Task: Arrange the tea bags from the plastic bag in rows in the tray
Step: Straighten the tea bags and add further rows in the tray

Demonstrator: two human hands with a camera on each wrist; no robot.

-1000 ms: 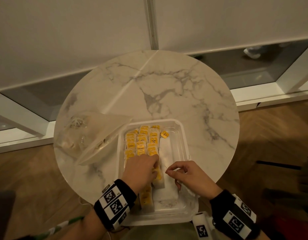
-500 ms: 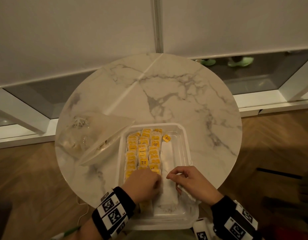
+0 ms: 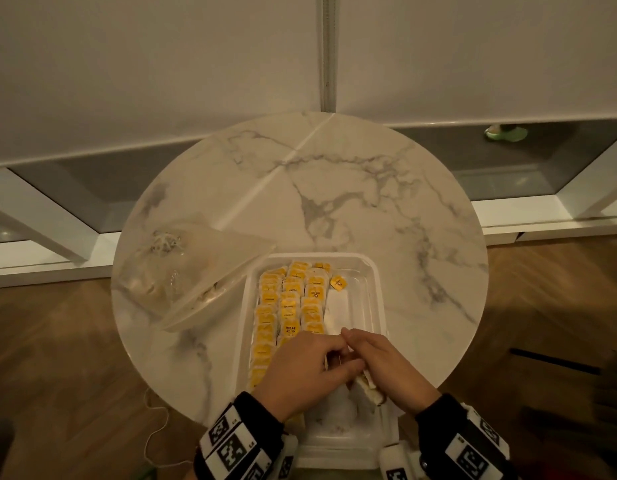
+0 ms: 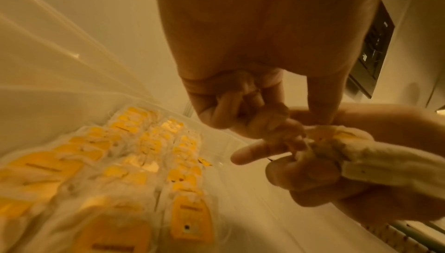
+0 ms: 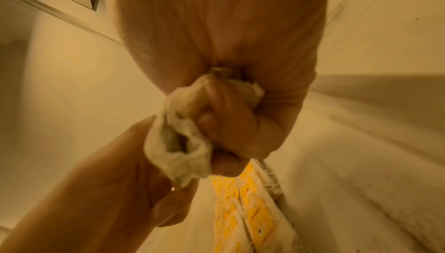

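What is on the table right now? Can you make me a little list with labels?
table: round marble table
tray: clear plastic tray at the near edge
tea bags in tray: three rows of tea bags with yellow tags; the strip on the right holds one loose yellow tag
plastic bag: clear plastic bag, left of the tray, its edge lying over the rim
right hand: right hand grips a bunch of tea bags
left hand: left hand pinches a tea bag from the bunch
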